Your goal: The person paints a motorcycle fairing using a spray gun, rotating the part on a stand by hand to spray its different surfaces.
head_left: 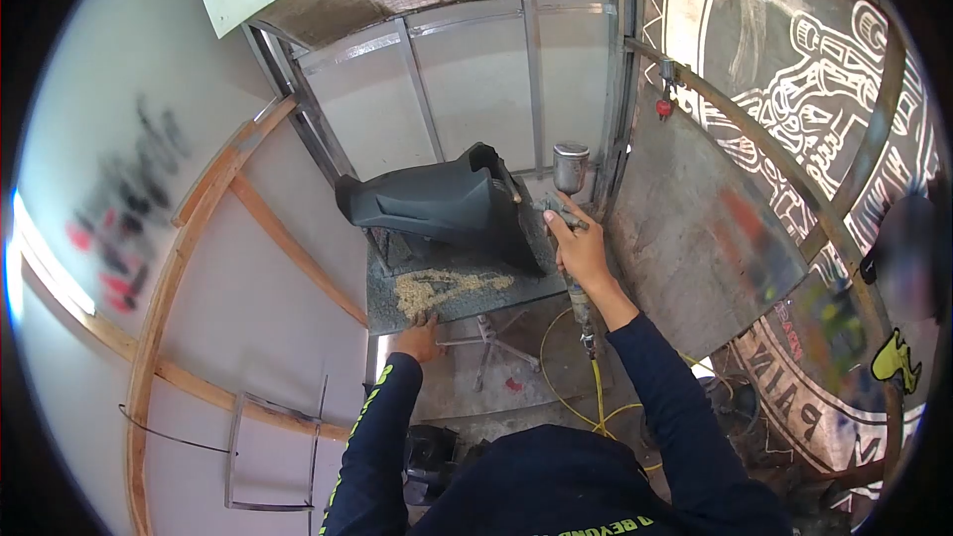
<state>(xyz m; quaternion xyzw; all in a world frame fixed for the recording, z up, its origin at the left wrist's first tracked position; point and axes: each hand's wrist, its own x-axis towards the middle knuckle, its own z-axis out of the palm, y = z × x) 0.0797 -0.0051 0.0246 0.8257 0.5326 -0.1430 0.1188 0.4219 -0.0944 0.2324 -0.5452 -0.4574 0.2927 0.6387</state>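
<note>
Fingers wrapped around the spray gun (582,304), the right hand (583,250) grips it; lower left, the left hand (418,339), fingers spread, touches the board (377,307). Left of the grip sits the dark panel (427,201). Positioning seems underway; moving the gun calls for clearance.

The panel (427,201) looks smooth, matt plastic. The worktop (381,310) is rough; the frame (159,308) is bare wood.

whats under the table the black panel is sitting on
Below the near edge of the table, a grey stand with spread feet shows, with a red mark nearby on the floor. The tabletop covers whatever is farther back.
</note>
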